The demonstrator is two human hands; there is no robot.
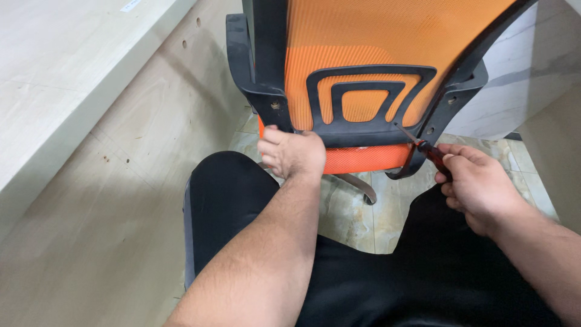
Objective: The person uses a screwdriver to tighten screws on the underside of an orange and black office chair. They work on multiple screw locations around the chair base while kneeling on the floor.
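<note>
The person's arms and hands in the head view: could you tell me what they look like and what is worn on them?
Both forearms are bare, with visible hair and no sleeve in view. The left hand and the right hand wear no gloves, and no rings, watch or bracelet can be seen. Dark trousers cover the legs beneath.

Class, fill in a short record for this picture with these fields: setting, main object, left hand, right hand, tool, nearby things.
setting: tiled floor beside pale wooden panels, seen from above the person's lap
main object: office chair with orange mesh back and black plastic frame, seen from behind
left hand: left hand grips the lower edge of the chair back
right hand: right hand is closed round a screwdriver
tool: screwdriver with red and black handle, tip pointing at the frame's lower right corner
nearby things: black armrest; chair base leg
</note>
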